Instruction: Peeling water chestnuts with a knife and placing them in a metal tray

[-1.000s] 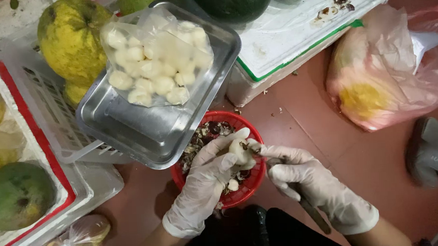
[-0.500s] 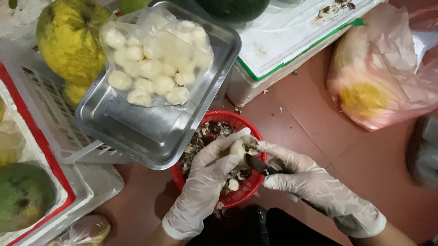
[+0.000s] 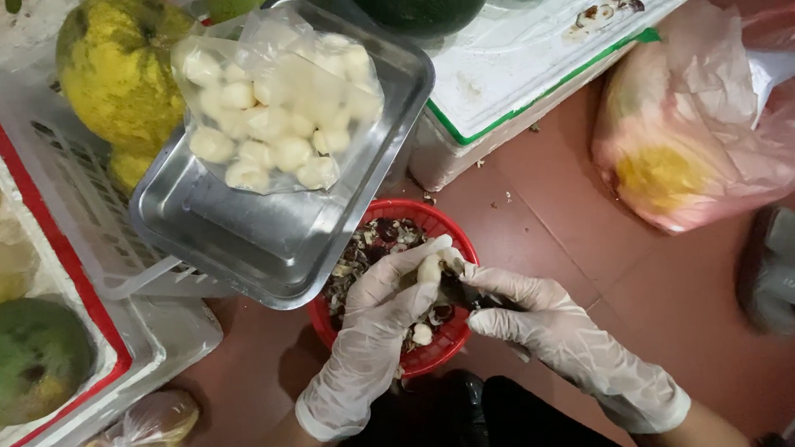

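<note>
Over the red basket (image 3: pixel 433 220) of peelings, a gloved left hand (image 3: pixel 385 315) is pinching a pale peeled seed (image 3: pixel 429 269); the gloved right hand (image 3: pixel 534 320) is clamping a dark blade (image 3: pixel 465 294) against it.

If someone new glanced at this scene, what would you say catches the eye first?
Two gloved hands, left hand and right hand, meet over a red basket of peelings at bottom centre, the left pinching a pale peeled seed. Above it, a steel tray carries a clear bag of peeled seeds.
</note>
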